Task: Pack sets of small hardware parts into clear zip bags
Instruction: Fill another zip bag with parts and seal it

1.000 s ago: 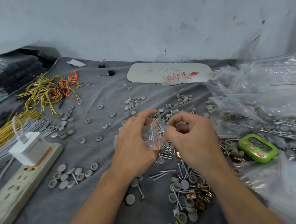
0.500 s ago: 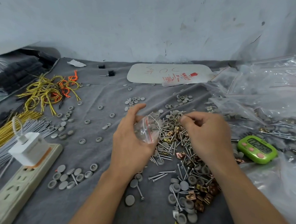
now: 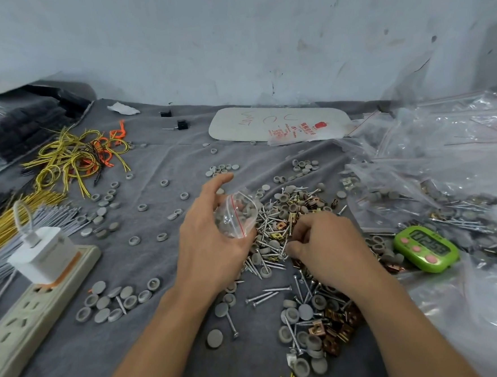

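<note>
1. Left hand point(image 3: 213, 249) is raised just above the grey cloth of the bench point(image 3: 165, 356). Its fingers and thumb are curled round a small clear zip bag point(image 3: 236, 215) with a red seal line. The bag's mouth faces right, toward the other hand, and grey pieces show through the plastic.
2. Right hand point(image 3: 331, 247) is palm down, just right of the bag. Its fingertips are bunched and sunk into the screws point(image 3: 273, 225). Cannot tell whether they have closed on a piece.
3. The screws lie heaped mid-bench, between and beyond both hands, mixed with grey caps point(image 3: 114, 300) and brass clips point(image 3: 336, 332). A second patch of the same mix sits nearer, beside the right forearm.
4. More grey caps are scattered over the left half of the cloth, with one cluster near the power strip point(image 3: 30, 318).
5. The power strip is at the left edge, with a white charger point(image 3: 44, 255) plugged into it.
6. Yellow and orange wires point(image 3: 71, 159) lie tangled at far left.
7. A green timer point(image 3: 426, 248) sits just right of the right hand, at the edge of a heap of filled clear bags point(image 3: 446, 180).
8. A flat white pouch point(image 3: 278, 123) with red print lies at the back, near the wall.
</note>
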